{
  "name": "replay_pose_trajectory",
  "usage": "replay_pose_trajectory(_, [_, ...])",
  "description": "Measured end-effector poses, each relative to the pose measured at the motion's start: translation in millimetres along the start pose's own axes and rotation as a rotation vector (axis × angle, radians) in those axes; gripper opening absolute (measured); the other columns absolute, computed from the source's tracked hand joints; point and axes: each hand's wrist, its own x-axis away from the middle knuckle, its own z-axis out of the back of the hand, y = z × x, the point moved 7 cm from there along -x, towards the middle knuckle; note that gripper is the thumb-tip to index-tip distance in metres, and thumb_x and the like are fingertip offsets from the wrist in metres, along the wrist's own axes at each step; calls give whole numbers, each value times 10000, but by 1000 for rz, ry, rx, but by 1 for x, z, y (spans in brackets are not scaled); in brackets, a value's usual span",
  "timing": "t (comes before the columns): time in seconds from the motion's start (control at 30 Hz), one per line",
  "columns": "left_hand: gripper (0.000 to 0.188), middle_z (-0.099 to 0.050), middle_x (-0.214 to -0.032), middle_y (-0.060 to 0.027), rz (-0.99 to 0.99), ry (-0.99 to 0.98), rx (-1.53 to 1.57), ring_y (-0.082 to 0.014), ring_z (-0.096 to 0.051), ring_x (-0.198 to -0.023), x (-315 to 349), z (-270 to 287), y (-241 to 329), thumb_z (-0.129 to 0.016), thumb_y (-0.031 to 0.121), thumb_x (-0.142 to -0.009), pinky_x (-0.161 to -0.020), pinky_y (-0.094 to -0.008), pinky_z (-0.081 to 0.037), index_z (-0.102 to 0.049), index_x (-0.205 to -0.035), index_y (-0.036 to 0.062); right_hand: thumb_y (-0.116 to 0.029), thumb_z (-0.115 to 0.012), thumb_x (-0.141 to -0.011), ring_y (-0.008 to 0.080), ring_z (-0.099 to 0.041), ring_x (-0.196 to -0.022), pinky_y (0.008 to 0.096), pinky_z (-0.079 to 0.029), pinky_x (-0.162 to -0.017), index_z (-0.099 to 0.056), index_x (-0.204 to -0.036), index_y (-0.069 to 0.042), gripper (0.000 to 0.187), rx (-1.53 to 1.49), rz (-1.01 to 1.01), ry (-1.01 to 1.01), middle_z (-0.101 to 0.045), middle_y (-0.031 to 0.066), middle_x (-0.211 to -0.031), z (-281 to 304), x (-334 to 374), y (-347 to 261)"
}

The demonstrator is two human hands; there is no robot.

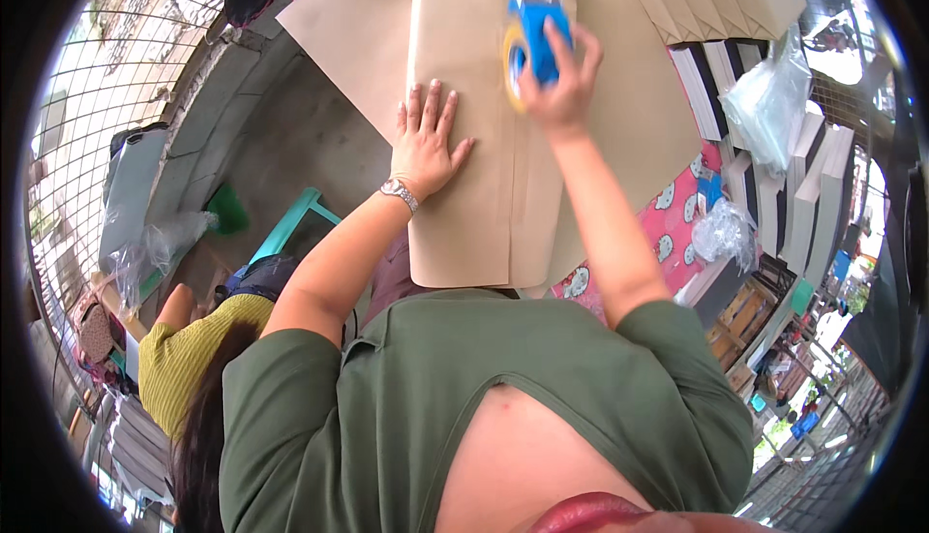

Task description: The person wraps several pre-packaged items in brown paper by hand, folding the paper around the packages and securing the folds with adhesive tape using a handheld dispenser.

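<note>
The left hand (426,151) lies spread on brown paper (460,233); the right hand (565,92) grips 1 blue tape dispenser (540,37). A left-hand slip could skew the seam (511,194).

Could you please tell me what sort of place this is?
Probably a small paper workshop: the right hand holds a blue tape dispenser over folded brown paper, thick book-like blocks stand at right, and wire mesh screens the left.
</note>
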Motion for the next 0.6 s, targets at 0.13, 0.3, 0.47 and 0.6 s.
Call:
replay_pose_trajectory(0.13, [735,-162,-1550,-139,-24,11,29,-382,-100,-1426,-6,-1,4,-501,499,-891,-1148,-495,-159,-257,-1478,131,-212,-701,-637,380,-487,-1117,431,-497,-872,-603,-1208,-128,586,-36,-145,96,-455,188,-1220,-49,-89,54])
replay_pose_trajectory(0.3, [731,-168,-1552,-122,-23,38,28,-358,-98,-1432,-3,-3,3,-507,502,-887,-1148,-493,-155,-263,-1478,147,-196,-706,-647,377,-488,-1122,427,-485,-893,-598,-1221,-139,586,-35,-102,144,-449,195,-1239,-29,-39,37])
replay_pose_trajectory(0.47, [737,-152,-1559,-117,6,49,23,-347,-71,-1440,0,-7,-3,-490,520,-891,-1154,-484,-130,-255,-1482,149,-132,-706,-595,391,-550,-1083,443,-547,-810,-609,-1239,-162,652,-176,-152,-248,-486,175,-1239,88,157,-70])
replay_pose_trajectory(0.6, [729,-117,-1561,-146,30,96,233,-341,-78,-1438,-2,-1,-3,-532,421,-903,-1159,-439,-137,-211,-1491,135,-141,-718,-612,366,-563,-1079,427,-552,-807,-617,-1224,-174,621,-5,-215,-398,-462,174,-1258,157,184,-52])
